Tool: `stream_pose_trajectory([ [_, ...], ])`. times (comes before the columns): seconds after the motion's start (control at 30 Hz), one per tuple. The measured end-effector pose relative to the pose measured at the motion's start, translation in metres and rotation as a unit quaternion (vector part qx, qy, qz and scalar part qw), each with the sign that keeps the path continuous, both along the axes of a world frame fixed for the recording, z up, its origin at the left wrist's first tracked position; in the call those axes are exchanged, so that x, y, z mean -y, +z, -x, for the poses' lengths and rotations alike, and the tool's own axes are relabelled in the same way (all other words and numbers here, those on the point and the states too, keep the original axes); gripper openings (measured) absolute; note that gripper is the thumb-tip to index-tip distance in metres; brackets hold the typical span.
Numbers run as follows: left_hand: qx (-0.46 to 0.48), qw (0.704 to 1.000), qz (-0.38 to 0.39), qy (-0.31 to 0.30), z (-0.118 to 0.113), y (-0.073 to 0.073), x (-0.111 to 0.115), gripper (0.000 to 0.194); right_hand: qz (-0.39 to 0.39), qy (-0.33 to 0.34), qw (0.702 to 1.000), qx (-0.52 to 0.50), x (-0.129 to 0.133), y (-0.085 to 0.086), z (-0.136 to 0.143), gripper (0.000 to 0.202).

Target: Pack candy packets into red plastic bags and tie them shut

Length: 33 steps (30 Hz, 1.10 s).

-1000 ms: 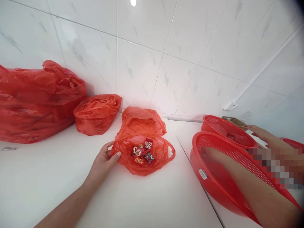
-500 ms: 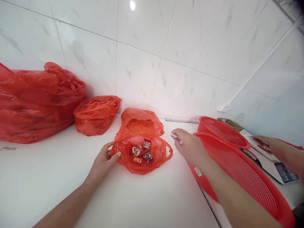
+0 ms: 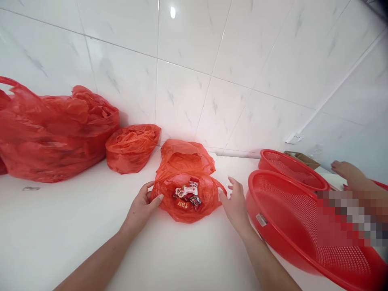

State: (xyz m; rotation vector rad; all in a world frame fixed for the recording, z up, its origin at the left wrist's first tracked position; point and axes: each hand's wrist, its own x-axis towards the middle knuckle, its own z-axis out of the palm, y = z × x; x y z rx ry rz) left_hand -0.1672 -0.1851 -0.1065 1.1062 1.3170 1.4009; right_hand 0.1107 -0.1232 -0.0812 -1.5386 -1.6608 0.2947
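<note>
An open red plastic bag (image 3: 188,214) rests on the white table, its mouth facing up. Several small wrapped packets (image 3: 182,204) lie inside, with a white and pink one (image 3: 190,190) on top. My left hand (image 3: 143,207) grips the bag's left edge between thumb and fingers. At the right edge, by the handle loop, is my right hand (image 3: 236,205), its fingers apart and nothing held in it; the thumb is close to or touching the bag.
A large red bag (image 3: 60,141) and a smaller one (image 3: 131,148) stand by the tiled wall at left. Two red mesh baskets (image 3: 298,220) (image 3: 291,167) are on the right. Beyond them a co-worker's hand (image 3: 348,171) reaches near a cardboard box (image 3: 303,160).
My right hand has come left to the bag and let go of the small item it held. A white and pink packet now lies on the others. The co-worker's hand has lifted and moved away.
</note>
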Motion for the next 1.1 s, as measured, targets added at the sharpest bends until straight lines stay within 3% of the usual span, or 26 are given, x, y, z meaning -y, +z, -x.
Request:
stream_pose_trajectory([
  [0.07, 0.004, 1.0, -0.002, -0.005, -0.001, 0.001, 0.0, 0.063, 0.09, -0.045, 0.993, -0.064, 0.0, -0.019, -0.008, 0.072],
  [0.13, 0.0, 1.0, 0.002, -0.008, -0.002, 0.003, 0.0, 0.063, 0.165, -0.048, 0.979, -0.107, -0.003, -0.03, -0.009, 0.084],
  [0.23, -0.026, 1.0, 0.016, 0.0, -0.004, 0.005, 0.001, 0.067, 0.193, -0.007, 0.968, -0.158, -0.012, -0.03, -0.002, 0.092],
  [0.3, -0.05, 0.998, 0.017, 0.018, -0.006, 0.006, 0.002, 0.072, 0.178, 0.055, 0.964, -0.188, -0.017, -0.023, 0.007, 0.084],
  [0.43, -0.088, 0.995, 0.015, 0.037, -0.007, 0.008, 0.004, 0.077, 0.197, 0.191, 0.926, -0.26, -0.024, -0.013, 0.027, 0.043],
  [0.57, -0.084, 0.996, 0.021, 0.037, -0.007, 0.006, 0.003, 0.075, 0.221, 0.167, 0.906, -0.319, -0.033, -0.012, 0.04, 0.021],
  [0.63, -0.07, 0.997, 0.021, 0.037, -0.006, 0.003, 0.001, 0.074, 0.213, 0.174, 0.901, -0.337, -0.037, -0.005, 0.044, 0.023],
  [0.73, -0.032, 0.999, 0.001, 0.031, -0.003, 0.001, -0.002, 0.069, 0.214, 0.2, 0.887, -0.356, -0.043, 0.017, 0.048, 0.029],
  [0.9, 0.019, 0.989, -0.091, 0.119, 0.004, 0.015, 0.002, 0.059, 0.072, 0.194, 0.91, -0.359, -0.046, 0.053, 0.04, 0.032],
  [0.97, 0.016, 0.987, -0.094, 0.13, 0.005, 0.019, 0.006, 0.06, 0.056, 0.165, 0.927, -0.331, -0.042, 0.052, 0.03, 0.031],
  [1.1, -0.003, 0.993, -0.077, 0.095, 0.0, 0.016, 0.012, 0.058, 0.064, 0.06, 0.95, -0.3, -0.032, 0.03, 0.006, 0.032],
])
